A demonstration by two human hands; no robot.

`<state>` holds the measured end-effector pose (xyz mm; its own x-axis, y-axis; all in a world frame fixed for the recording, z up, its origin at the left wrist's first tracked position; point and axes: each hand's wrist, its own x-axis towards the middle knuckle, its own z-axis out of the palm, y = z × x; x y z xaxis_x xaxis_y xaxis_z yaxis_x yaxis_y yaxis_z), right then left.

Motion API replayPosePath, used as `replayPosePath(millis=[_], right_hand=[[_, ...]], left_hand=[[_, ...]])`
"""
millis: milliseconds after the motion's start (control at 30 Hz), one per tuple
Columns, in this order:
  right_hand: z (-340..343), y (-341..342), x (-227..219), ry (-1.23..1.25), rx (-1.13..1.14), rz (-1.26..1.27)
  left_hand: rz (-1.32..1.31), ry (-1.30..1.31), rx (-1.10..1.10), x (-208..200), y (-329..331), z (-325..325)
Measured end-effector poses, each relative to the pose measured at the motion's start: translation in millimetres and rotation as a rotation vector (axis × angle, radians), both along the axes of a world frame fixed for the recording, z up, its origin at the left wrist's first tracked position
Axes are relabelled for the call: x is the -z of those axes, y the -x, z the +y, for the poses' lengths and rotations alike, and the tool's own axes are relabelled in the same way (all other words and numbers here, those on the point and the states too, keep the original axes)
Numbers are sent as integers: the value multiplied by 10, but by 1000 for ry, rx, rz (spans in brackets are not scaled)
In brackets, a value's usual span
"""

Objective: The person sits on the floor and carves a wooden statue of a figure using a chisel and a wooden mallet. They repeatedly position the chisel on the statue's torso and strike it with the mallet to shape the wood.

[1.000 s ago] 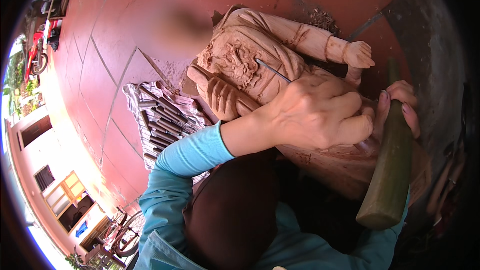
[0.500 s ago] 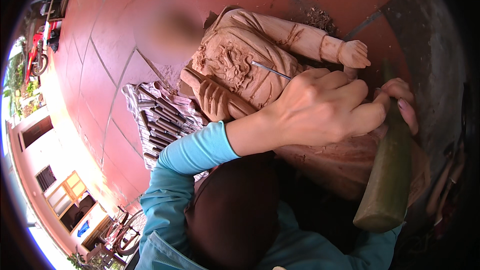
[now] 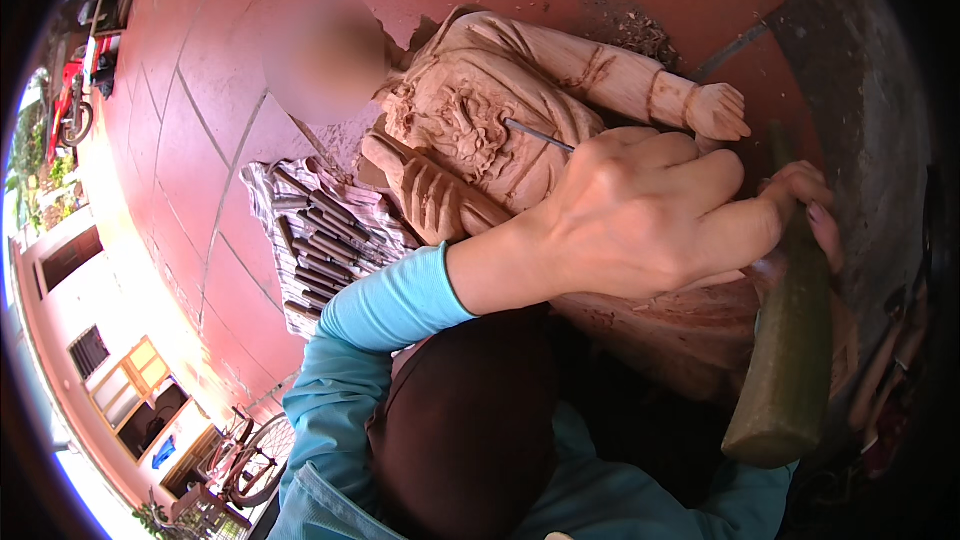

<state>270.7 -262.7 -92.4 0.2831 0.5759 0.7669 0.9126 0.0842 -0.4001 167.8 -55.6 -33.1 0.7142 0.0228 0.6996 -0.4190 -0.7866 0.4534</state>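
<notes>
A pale wooden statue (image 3: 550,90) lies on its back, with a beast-like relief cut into its chest. My left hand (image 3: 650,210) is closed around a carving chisel. Its thin metal shaft (image 3: 540,134) sticks out past my fingers, and the tip rests at the relief; the handle is hidden in my grip. Just to the right, my right hand (image 3: 815,202) has its fingers wrapped around the narrow part of a greenish, club-shaped mallet (image 3: 782,380). The mallet's thick end points down toward me, beside the statue's lower part.
A striped cloth (image 3: 262,180) left of the statue carries several dark-handled carving tools (image 3: 325,250). Wood shavings (image 3: 645,35) lie beyond the statue on the red tiled floor (image 3: 200,10). A bicycle (image 3: 262,460) stands at lower left, and a red motorbike (image 3: 72,105) farther off.
My left hand and the mallet in my right hand have shifted slightly to the right and down. The chisel tip stays at the relief, and the view itself has shifted a little.
</notes>
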Motion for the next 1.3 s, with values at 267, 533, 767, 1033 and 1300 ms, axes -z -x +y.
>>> replayPosePath(millis=[267,533,767,1033,1300], right_hand=[[131,32,-168,11,101,-110],[128,73,-200,71,198,-118],[93,-8,-92,-8,57,-135],[60,7,-13,-1,119,-124],[54,39,-204,160,235,-129]], left_hand=[[7,19,70,65,-66,93],[165,-73,-77,61,-197,1],[32,-355,-84,110,-69,-140],[77,-178,-18,76,-76,-54],[15,-142,-162,36,-204,21]])
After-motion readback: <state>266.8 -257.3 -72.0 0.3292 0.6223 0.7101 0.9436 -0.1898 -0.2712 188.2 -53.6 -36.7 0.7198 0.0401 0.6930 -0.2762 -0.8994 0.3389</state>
